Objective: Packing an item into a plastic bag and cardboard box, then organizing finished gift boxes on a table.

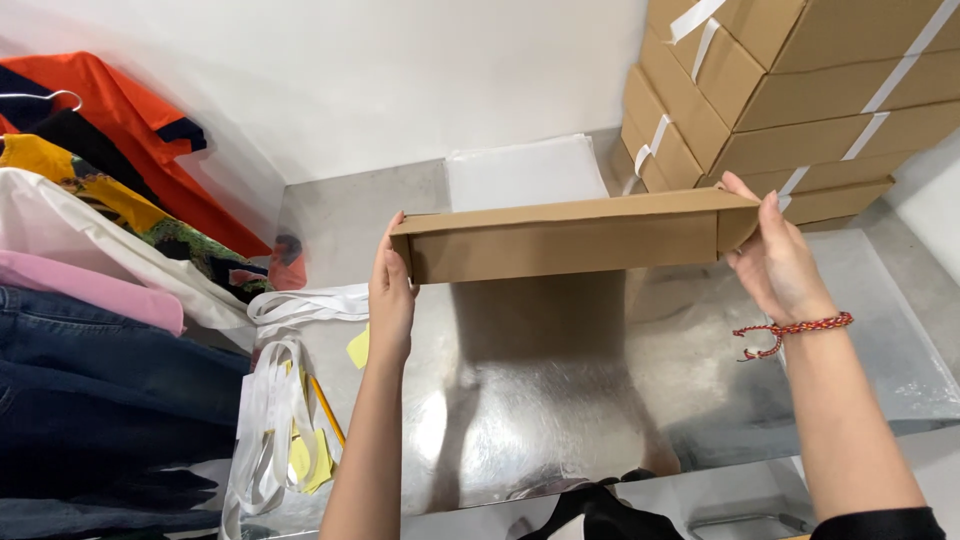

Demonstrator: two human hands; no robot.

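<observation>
A flat brown cardboard box (570, 240) is held up on its edge above a shiny metal table (540, 400). My left hand (390, 290) grips the box's left end, thumb at the front and fingers behind. My right hand (770, 255) clasps its right end, and a red braided bracelet (790, 330) circles that wrist. The box's long side faces me and throws a shadow on the metal below.
Taped cardboard boxes (790, 90) are stacked at the back right. A pile of white sheets (525, 170) lies behind the box. Hanging clothes (90, 250) fill the left side. White straps (275, 410), yellow notes (358, 348) and a pencil (327, 410) lie at the table's left edge.
</observation>
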